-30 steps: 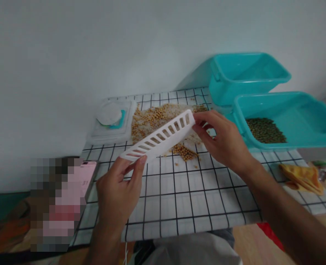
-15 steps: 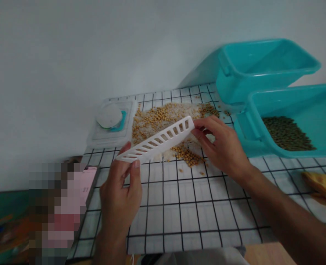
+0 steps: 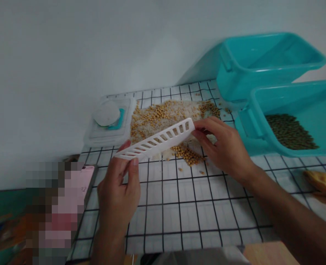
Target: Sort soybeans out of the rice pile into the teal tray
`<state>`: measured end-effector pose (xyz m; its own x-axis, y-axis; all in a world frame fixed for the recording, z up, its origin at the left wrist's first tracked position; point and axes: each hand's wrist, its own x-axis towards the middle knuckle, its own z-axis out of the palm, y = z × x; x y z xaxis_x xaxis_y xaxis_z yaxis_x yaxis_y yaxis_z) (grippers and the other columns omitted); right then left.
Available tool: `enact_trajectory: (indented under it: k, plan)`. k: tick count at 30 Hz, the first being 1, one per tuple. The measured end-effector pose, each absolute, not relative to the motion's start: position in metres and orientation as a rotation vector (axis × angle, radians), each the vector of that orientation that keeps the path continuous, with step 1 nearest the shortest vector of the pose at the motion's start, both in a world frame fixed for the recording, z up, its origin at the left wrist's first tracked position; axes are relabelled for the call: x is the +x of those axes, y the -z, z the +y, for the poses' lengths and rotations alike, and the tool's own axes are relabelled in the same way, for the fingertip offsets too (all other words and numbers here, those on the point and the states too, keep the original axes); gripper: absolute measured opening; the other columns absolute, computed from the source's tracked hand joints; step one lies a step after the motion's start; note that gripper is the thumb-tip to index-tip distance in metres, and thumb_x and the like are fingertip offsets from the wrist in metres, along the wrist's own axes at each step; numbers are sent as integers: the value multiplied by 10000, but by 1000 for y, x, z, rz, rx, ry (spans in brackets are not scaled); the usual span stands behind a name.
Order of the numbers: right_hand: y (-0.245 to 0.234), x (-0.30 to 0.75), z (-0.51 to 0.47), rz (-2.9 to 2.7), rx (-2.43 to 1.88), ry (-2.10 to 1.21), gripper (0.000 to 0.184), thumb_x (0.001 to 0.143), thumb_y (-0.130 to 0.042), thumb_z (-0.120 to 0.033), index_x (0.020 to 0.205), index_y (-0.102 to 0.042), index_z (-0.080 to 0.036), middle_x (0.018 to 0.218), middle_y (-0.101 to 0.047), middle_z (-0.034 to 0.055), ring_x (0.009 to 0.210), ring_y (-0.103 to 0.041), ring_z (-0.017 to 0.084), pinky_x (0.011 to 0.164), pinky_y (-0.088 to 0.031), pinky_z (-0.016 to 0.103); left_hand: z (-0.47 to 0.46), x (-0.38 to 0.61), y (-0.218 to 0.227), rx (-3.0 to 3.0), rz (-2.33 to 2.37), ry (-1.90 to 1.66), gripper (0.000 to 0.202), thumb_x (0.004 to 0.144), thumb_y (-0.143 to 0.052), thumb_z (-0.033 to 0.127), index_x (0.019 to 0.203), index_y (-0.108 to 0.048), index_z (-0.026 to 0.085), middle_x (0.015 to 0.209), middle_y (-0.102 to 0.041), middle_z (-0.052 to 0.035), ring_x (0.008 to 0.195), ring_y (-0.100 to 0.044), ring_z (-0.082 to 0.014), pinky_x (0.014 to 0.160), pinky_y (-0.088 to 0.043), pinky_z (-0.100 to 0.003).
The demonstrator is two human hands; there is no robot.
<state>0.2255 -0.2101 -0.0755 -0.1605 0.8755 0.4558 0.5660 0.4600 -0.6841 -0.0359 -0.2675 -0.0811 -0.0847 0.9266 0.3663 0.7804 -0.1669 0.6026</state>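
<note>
Both hands hold a long white slotted plastic strip [image 3: 157, 141] above a checked tablecloth [image 3: 185, 206]. My left hand [image 3: 118, 189] pinches its near left end between thumb and fingers. My right hand [image 3: 225, 149] grips its far right end with closed fingers. Just behind and under the strip lies a spread of yellow soybeans mixed with white rice [image 3: 168, 117], with a small heap of beans [image 3: 189, 154] below the strip's right half.
A clear plastic lid with a round white cap [image 3: 109, 119] lies left of the grains. Two teal tubs stand at the right: the far one [image 3: 262, 62] shows nothing inside, the near one [image 3: 295, 117] holds green beans. An orange cloth [image 3: 324, 182] lies at the right edge. A white wall rises behind.
The strip has tilted flatter and dropped slightly toward the grain pile. Both hands keep their grip on its ends. The view has shifted left and up.
</note>
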Motion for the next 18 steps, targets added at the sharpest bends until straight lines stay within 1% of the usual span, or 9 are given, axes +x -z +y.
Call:
enact_trajectory:
  k: [7, 12, 16, 18]
  plan:
    - [66, 226, -216, -1933, -1304, -439, 144, 960, -581, -121, 1042, -676, -192, 974, -674, 41, 880, -640, 173, 787, -492, 306, -269, -41, 83, 1990, 1887, -1070, 431, 974, -609, 278, 1401, -553, 304, 1338, -689, -43, 1159, -702, -230, 1034, -583, -407]
    - [59, 228, -223, -1999, -1351, -411, 117, 986, -554, -161, 1021, -659, -201, 952, -663, 37, 853, -634, 173, 769, -479, 309, -270, -38, 83, 1949, 1844, -1128, 410, 987, -592, 272, 1395, -559, 299, 1398, -651, -58, 1166, -697, -228, 1040, -575, -405]
    - [61, 230, -227, -1981, -1345, -353, 122, 1000, -533, -182, 1024, -648, -216, 965, -666, 40, 860, -632, 176, 768, -478, 310, -269, -36, 85, 1974, 1840, -1166, 368, 991, -586, 308, 1358, -591, 283, 1339, -685, -63, 1120, -717, -234, 1017, -587, -404]
    - [63, 229, -227, -1976, -1339, -331, 122, 1002, -532, -184, 1022, -648, -213, 966, -666, 41, 860, -628, 173, 768, -475, 305, -268, -36, 87, 1973, 1825, -1179, 351, 996, -576, 315, 1343, -597, 272, 1321, -694, -71, 1134, -712, -235, 1025, -581, -403]
